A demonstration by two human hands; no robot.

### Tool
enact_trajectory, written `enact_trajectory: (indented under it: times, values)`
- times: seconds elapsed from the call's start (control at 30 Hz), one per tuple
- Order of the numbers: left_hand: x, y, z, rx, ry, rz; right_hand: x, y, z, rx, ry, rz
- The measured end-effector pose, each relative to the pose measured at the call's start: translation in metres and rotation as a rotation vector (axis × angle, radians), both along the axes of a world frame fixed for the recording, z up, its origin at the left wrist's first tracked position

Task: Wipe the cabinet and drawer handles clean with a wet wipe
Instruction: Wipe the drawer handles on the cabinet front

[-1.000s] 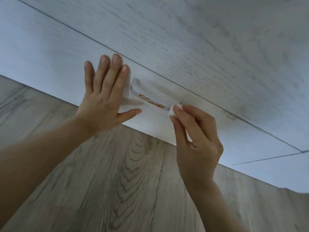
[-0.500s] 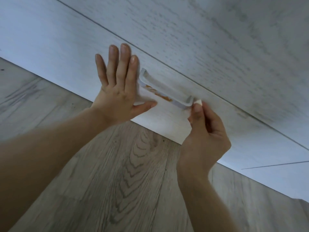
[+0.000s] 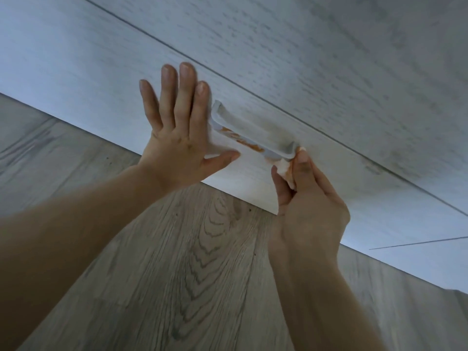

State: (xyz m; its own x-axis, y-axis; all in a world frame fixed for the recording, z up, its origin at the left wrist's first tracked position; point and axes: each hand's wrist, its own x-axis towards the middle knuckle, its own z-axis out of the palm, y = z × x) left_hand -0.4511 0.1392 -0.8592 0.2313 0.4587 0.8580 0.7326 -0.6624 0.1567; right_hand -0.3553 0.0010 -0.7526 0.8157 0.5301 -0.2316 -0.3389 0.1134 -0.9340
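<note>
Head view: mid-frame, flat left hand (image 3: 177, 138) presses drawer front (image 3: 76, 79) beside stained handle (image 3: 250, 138); right hand (image 3: 307, 198) pinches wet wipe (image 3: 286, 171) at its right end.

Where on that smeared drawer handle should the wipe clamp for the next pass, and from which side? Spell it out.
Probably pinch the handle on its long bar, coming from below, as the right hand with the wet wipe sits at its right end now. The orange smears lie along the lower edge, and the bar stands clear of the drawer front, leaving room for fingers.
</note>
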Motion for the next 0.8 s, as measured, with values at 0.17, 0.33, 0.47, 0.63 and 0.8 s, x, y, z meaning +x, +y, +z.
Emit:
enact_trajectory:
  times: [0.17, 0.33, 0.47, 0.63, 0.8]
  values:
    - [-0.002, -0.001, 0.002, -0.026, -0.024, -0.053, -0.002, -0.017, -0.013, -0.052, -0.51, 0.004]
    - [-0.003, -0.003, 0.002, -0.04, -0.03, -0.07, 0.023, -0.009, -0.021, 0.033, -1.478, 0.054]
    - [-0.003, -0.002, 0.002, -0.029, -0.017, -0.052, 0.042, -0.002, -0.021, 0.095, -1.772, 0.077]
    - [-0.001, -0.002, 0.001, -0.028, -0.021, -0.039, 0.041, 0.003, -0.019, 0.135, -1.839, 0.112]
    - [-0.003, 0.001, 0.002, -0.005, -0.001, -0.05, 0.034, -0.004, -0.018, 0.042, -1.57, 0.11]
